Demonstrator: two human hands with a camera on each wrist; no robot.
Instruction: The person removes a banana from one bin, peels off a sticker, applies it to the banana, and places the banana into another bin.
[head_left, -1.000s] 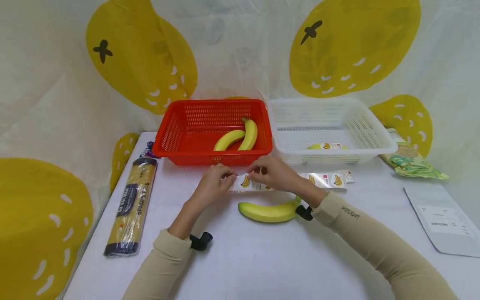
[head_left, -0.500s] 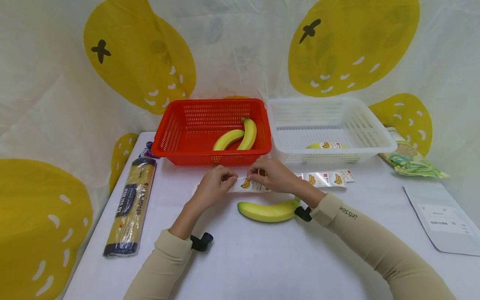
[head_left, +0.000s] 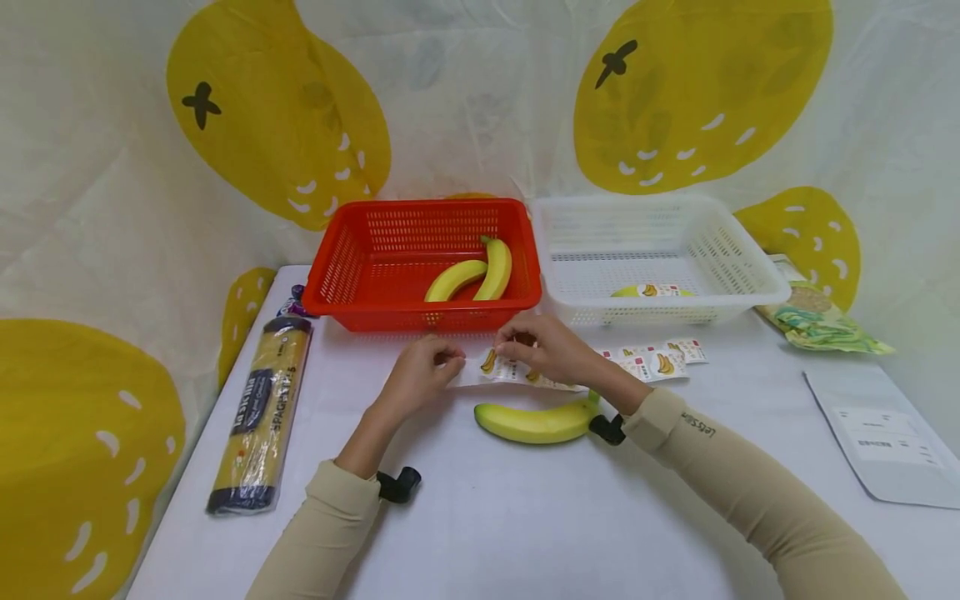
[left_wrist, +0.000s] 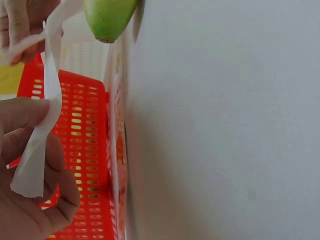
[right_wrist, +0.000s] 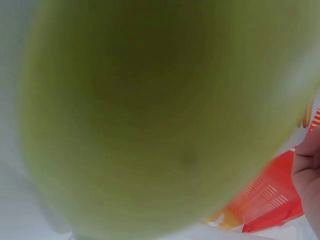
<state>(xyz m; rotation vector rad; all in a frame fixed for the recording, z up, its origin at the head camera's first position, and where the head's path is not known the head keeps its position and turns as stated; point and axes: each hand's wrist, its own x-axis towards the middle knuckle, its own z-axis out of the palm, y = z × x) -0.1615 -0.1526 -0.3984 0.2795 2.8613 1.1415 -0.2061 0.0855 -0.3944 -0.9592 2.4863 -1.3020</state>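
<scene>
Head view: left hand (head_left: 415,375) and right hand (head_left: 542,347) pinched a banana-printed sticker strip (head_left: 504,370); its small text was unreadable.

— What lies on the white table (head_left: 525,517)?
— A banana (head_left: 534,422), red basket (head_left: 360,258), white basket (head_left: 742,258), spaghetti packet (head_left: 261,414), sticker strip (head_left: 660,362), green snack bag (head_left: 817,325), and grey pouch (head_left: 877,442).

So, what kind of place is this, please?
Probably a staged tabletop set, not a home or a shop. A white table stands before a cloth backdrop printed with big yellow fruit, and a red basket and a white basket stand side by side at its back.
</scene>
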